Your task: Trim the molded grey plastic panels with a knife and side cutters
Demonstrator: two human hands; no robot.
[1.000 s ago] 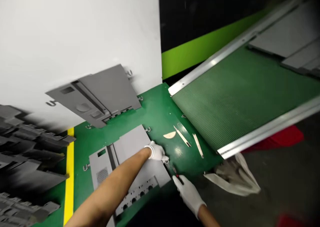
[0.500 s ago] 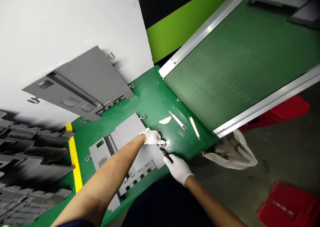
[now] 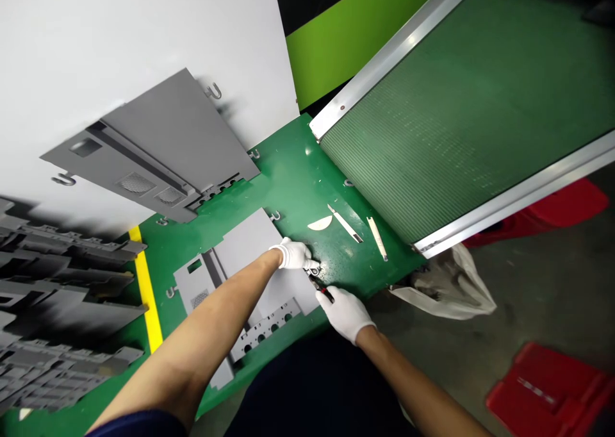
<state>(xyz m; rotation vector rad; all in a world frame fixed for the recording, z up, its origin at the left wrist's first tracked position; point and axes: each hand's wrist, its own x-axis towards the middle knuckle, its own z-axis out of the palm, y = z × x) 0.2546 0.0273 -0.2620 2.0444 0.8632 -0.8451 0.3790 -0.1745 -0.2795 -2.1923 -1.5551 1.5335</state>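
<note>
A flat grey plastic panel (image 3: 240, 251) with vents and cut-outs lies on the green worktable (image 3: 293, 181). My left hand (image 3: 294, 255), in a white glove, presses down on the panel's right edge with its fingers closed around a small hook-shaped tab there. My right hand (image 3: 346, 313), also gloved, grips a small cutting tool with a red and black handle (image 3: 323, 289). The tool's tip meets the panel edge right beside my left fingers.
A second grey panel (image 3: 158, 148) leans against the white wall. Stacked grey panels (image 3: 57, 309) fill the left. A crescent scrap (image 3: 320, 223) and two blades (image 3: 361, 229) lie on the table. A green conveyor (image 3: 461, 116) runs right; a white bag (image 3: 446, 286) and red bins (image 3: 552, 392) sit below.
The view has swung and steadied. Both hands stay at the panel's right edge, the right hand keeping the tool's tip against it, close to the left fingers.
</note>
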